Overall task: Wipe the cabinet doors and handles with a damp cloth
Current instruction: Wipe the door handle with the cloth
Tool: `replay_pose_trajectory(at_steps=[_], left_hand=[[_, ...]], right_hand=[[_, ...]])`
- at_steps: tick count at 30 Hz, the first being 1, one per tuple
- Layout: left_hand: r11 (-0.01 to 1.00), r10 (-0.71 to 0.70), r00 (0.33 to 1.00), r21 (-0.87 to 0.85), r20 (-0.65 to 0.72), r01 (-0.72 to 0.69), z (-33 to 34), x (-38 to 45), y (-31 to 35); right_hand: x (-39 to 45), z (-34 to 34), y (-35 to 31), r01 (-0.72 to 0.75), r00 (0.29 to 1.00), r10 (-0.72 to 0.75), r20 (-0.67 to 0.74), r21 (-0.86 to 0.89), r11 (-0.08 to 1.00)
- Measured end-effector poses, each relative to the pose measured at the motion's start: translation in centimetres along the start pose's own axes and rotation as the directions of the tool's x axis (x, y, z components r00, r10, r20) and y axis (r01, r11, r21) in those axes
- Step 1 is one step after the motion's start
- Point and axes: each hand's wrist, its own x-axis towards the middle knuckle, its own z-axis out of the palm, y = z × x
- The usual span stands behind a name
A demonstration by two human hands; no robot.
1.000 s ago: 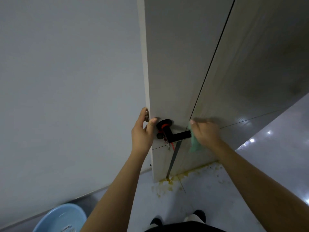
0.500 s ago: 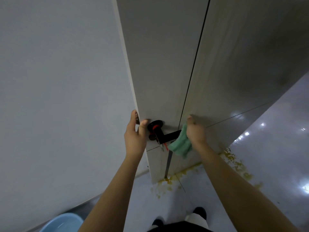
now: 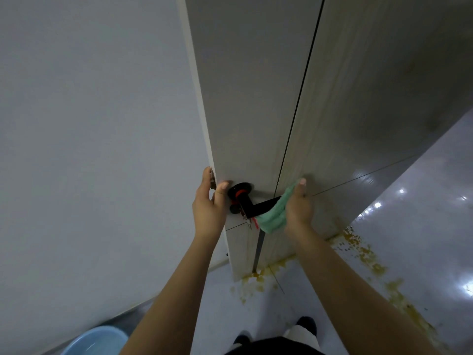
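Your green cloth was bunched over the outer end of a black lever handle, low on a pale wood-grain door. Your right hand held the cloth, with the fingers curled round it and the handle's end beneath; one fingertip pointed up against the panel just right of the door. The cloth hung in soft folds below the handle bar.

The handle sprang from a round black base with a red ring at its neck. Small metal keys and a red tag dangled under it.

Your left hand gripped the door's left edge, beside the handle's base. Its thumb lay on the door's front face and the other fingers wrapped round the edge, partly hidden from view.

A thin dark seam ran upright between the door and a matching wood-grain panel to its right. A plain grey wall filled the left side.

Below, the glossy pale floor carried yellowish-brown stains along the foot of the door and panel, trailing off to the right. A light blue basin sat at the bottom left by the wall. Your dark shoes showed at the bottom edge, between your forearms.
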Motion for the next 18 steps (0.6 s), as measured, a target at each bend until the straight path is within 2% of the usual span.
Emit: replay_pose_trajectory(at_steps=[2, 4, 9, 14, 18], left_hand=[[1.000, -0.005, 1.000, -0.013, 0.009, 0.005, 0.0, 0.0, 0.0], [1.000, -0.010, 1.000, -0.017, 0.008, 0.010, -0.1, -0.1, 0.4], [0.999, -0.015, 1.000, -0.051, -0.013, 0.015, 0.3, -0.4, 0.9], [1.000, 0.001, 1.000, -0.019, 0.012, -0.001, -0.4, -0.1, 0.8], [1.000, -0.007, 1.000, -0.030, -0.001, 0.007, -0.1, -0.5, 1.1]], right_hand=[[-0.3, 0.6, 0.5, -0.042, 0.998, 0.048, -0.041, 0.145, 0.989], [-1.3, 1.3, 1.0, -0.011, 0.996, 0.027, -0.090, 0.175, 0.985], [-4.9, 4.1, 1.2, -0.008, 0.997, 0.020, -0.078, 0.145, 0.989], [-3.5, 3.9, 1.7, 0.161, 0.973, -0.145, -0.179, 0.080, 0.984], [-3.6, 3.5, 1.9, 0.166, 0.970, -0.152, -0.190, 0.061, 0.984]])
